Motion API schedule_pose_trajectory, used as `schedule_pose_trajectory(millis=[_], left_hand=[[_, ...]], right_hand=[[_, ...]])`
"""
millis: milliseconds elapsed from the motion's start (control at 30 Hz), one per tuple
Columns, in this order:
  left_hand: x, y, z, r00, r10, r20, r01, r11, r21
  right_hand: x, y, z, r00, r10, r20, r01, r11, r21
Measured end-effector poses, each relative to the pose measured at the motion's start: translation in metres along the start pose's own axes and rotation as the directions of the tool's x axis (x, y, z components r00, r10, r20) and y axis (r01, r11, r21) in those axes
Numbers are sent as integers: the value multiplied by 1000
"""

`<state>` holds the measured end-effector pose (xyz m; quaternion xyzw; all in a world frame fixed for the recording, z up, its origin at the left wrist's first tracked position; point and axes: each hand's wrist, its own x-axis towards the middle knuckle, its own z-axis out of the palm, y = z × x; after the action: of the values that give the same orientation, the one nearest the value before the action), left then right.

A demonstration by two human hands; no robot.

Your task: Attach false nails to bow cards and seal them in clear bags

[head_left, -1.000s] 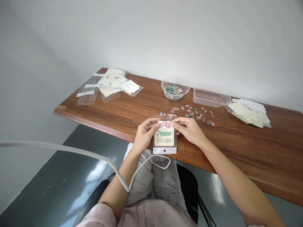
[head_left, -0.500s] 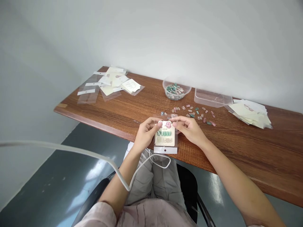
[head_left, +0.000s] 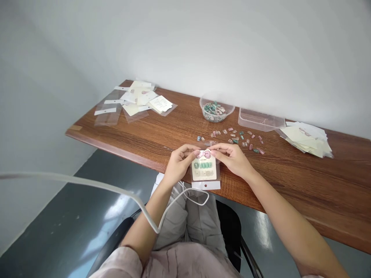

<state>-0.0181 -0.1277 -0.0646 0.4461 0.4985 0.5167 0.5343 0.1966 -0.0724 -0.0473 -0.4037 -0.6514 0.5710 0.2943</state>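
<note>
Between my two hands is a clear plastic bag (head_left: 205, 185) with a white header strip at its lower end. Inside it sits a cream card (head_left: 204, 177) with a pink bow printed at the top, a row of green press-on nails (head_left: 205, 165) and a paler row below. My left hand (head_left: 182, 162) is closed on the upper left corner, thumb in front. My right hand (head_left: 230, 157) pinches the upper right corner the same way. The fingers behind the card are partly hidden. Loose press-on nails (head_left: 241, 137) in pink, green and clear lie just beyond my hands.
At the back stand a round clear bowl (head_left: 216, 112) of nails and a clear rectangular tray (head_left: 261, 120). Cards (head_left: 308, 139) are stacked at right; bags with cards (head_left: 137, 98) lie at far left. A white cable (head_left: 116, 188) crosses before the table (head_left: 139, 146).
The bag with its card has shifted slightly right and tilted a little, its printed bow now showing more plainly. Both hands keep their hold at the top corners.
</note>
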Motion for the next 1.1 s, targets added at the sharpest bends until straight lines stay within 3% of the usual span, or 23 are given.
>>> schedule_pose_trajectory(millis=[400,567,767,967,1100], left_hand=[[2,0,-7,994,13,108,-1,994,-105],[1,0,-10,989,6,146,4,997,-72],[0,0,-14,976,74,204,-77,997,8],[-1,1,-16,962,54,269,-52,999,-15],[-1,-3,-20,943,110,313,-104,994,-37]], right_hand=[[0,-2,-4,998,-29,59,24,996,87],[1,1,-7,995,-92,41,89,994,67],[-1,0,-9,991,-92,93,84,992,90],[-1,-1,-10,985,-138,100,125,985,120],[-2,1,-10,984,-137,114,117,978,170]])
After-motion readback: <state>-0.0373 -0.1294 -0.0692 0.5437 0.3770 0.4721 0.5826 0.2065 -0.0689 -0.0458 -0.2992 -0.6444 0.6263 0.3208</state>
